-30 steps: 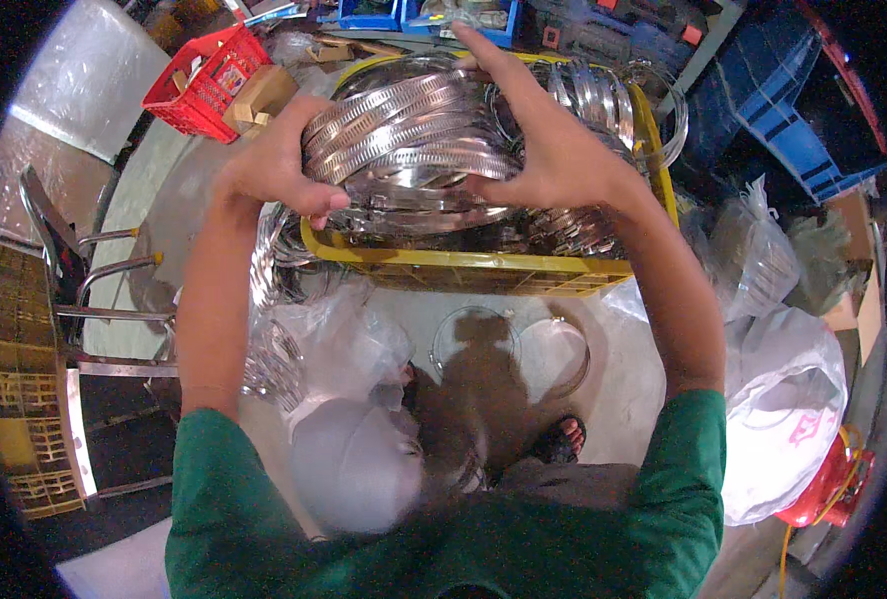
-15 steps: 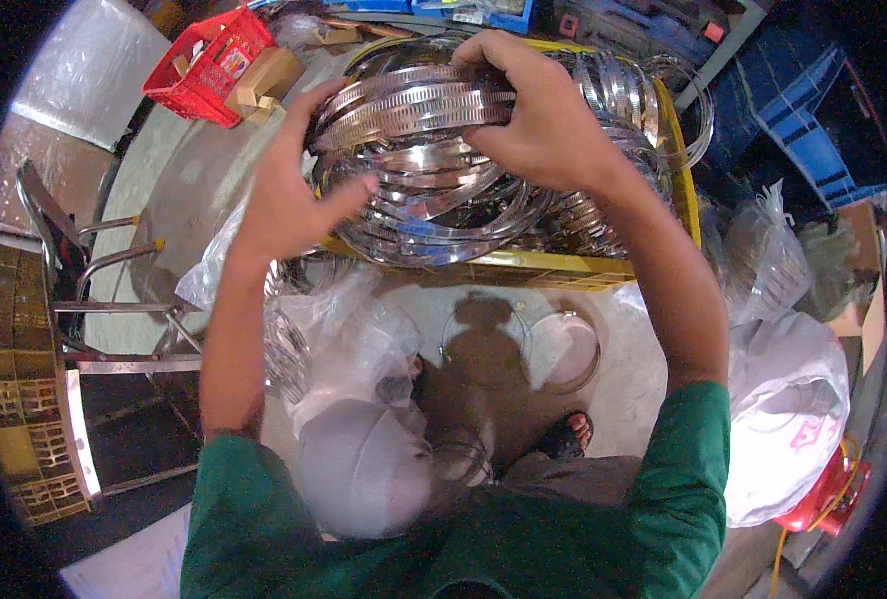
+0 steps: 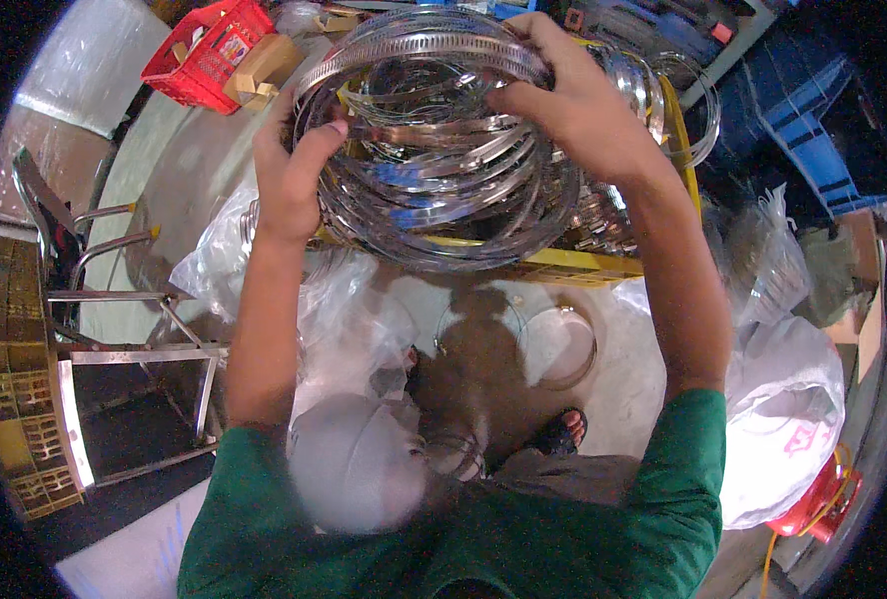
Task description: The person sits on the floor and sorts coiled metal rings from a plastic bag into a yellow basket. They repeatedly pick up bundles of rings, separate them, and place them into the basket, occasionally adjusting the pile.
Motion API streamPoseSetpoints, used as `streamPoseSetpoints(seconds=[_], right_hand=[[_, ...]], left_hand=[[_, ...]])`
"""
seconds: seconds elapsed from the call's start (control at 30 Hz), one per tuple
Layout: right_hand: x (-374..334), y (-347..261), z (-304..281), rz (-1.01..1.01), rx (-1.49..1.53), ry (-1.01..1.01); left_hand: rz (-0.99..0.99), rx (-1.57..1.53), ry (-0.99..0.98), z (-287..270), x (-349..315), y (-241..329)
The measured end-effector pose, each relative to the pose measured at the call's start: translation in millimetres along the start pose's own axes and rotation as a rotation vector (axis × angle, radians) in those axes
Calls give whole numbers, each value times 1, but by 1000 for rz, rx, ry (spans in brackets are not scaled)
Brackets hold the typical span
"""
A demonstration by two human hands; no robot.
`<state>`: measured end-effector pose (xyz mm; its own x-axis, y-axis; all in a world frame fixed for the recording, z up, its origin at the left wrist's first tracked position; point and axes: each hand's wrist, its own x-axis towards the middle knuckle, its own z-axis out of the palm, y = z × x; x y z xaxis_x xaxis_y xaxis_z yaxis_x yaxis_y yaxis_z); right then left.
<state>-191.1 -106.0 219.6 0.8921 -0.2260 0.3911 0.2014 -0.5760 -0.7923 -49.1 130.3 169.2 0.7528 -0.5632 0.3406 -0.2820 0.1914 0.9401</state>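
Both my hands grip a bundle of large metal hose clamps (image 3: pixel 414 50), shiny slotted bands bent into rings. My left hand (image 3: pixel 299 170) wraps the bundle's left side, its thumb over the inner edge and the other fingers hidden behind the bands. At the upper right, my right hand (image 3: pixel 563 95) pinches the rings between thumb and fingers. The bundle is tilted, so I look through its open middle. Below and behind it, more loose clamps (image 3: pixel 613 200) fill a yellow crate (image 3: pixel 583 268).
A red basket (image 3: pixel 189 75) with a cardboard box (image 3: pixel 264 70) stands at the far left. A metal-framed chair (image 3: pixel 114 354) is on the left. Clear plastic bags (image 3: pixel 344 309) lie before the crate, beside single rings (image 3: pixel 573 344) on the floor. A white sack (image 3: pixel 783 409) stands at right.
The clamp bundle has risen and tilted up, opening its middle to view. My left hand has shifted right and upward, its thumb now over the bands; my right hand has moved slightly right.
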Motion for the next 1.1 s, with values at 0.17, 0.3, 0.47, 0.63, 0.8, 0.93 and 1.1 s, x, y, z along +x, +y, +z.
streamPoseSetpoints(seconds=[0.17, 0.3, 0.47, 0.63, 0.8, 0.93, 1.1], right_hand=[[2, 55, 9, -283, -116, 78], [-5, 53, 8, -365, -90, -20], [-25, 37, 21, -433, -244, -129], [0, -14, 1, -450, -501, -293], [23, -104, -43, -350, -358, -489], [23, -114, -53, -345, -274, -442], [44, -34, -52, -4, 961, -133]], left_hand=[[100, 145, -5, -8, 16, -22], [459, 561, -7, -15, 6, -49], [272, 508, -63, -6, -26, -55], [626, 548, -82, 18, -11, 5], [598, 722, -58, 40, 8, 75], [357, 525, 93, 42, 18, 74], [287, 218, 185, 35, 19, 52]])
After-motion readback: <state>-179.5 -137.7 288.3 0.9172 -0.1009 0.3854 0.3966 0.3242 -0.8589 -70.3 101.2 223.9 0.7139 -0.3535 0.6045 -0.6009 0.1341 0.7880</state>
